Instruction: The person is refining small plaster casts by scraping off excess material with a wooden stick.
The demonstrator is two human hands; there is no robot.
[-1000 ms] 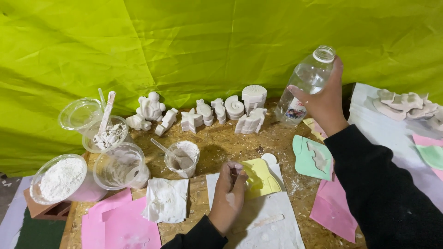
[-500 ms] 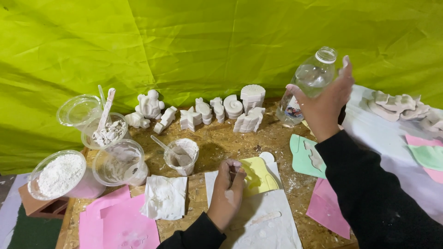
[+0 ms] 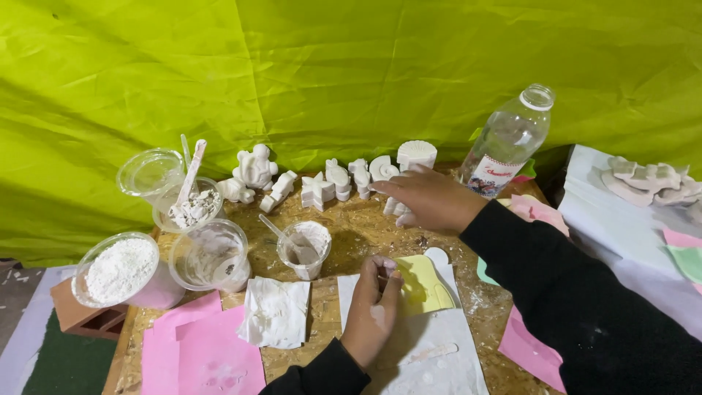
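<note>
My left hand [image 3: 371, 307] rests on a white sheet [image 3: 431, 358], its fingers pinched on the left edge of a yellow mould [image 3: 428, 284]. My right hand [image 3: 430, 199] reaches left across the table, palm down and fingers spread, holding nothing. It hovers by the row of white plaster figures [image 3: 327, 184], close to a round ribbed one [image 3: 417, 153]. A clear plastic bottle [image 3: 512, 140] without a cap stands at the back right, free of my hand, against the green cloth.
At the left stand a cup of white powder [image 3: 121, 269], a clear cup [image 3: 212, 256], a cup of plaster bits with a spoon [image 3: 191, 206] and a small cup of wet plaster with a stick [image 3: 303, 249]. Nearby are white tissue [image 3: 276, 311], pink sheets [image 3: 205, 355] and more casts [image 3: 651, 181].
My right hand has set the bottle down at the back right, let go, and moved left and down to the plaster figures. The left hand stays on the yellow mould.
</note>
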